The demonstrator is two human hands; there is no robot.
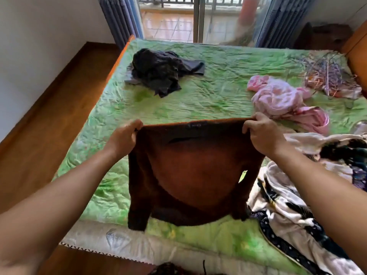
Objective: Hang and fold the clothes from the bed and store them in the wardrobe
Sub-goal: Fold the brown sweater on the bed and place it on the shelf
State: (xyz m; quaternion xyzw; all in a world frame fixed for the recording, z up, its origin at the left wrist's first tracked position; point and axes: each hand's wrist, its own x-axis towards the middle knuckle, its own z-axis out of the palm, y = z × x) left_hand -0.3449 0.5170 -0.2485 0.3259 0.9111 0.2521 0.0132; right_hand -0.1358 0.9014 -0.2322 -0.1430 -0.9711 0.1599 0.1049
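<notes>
A dark brown sweater (190, 175) hangs in the air over the near part of the bed, stretched flat between both hands. My left hand (125, 135) grips its upper left corner and my right hand (262, 133) grips its upper right corner. The sweater's sleeves dangle down at both sides and its lower edge reaches the green bed cover (208, 100). Farther back on the bed lie a heap of dark clothes (158, 72) on the left and a pink garment (284, 100) on the right.
A tangle of hangers (327, 76) lies at the bed's far right corner. Patterned white, black and blue clothes (294, 205) are piled on the near right. Wooden floor (49, 116) runs along the left side. A glass balcony door (198, 18) with curtains stands behind the bed.
</notes>
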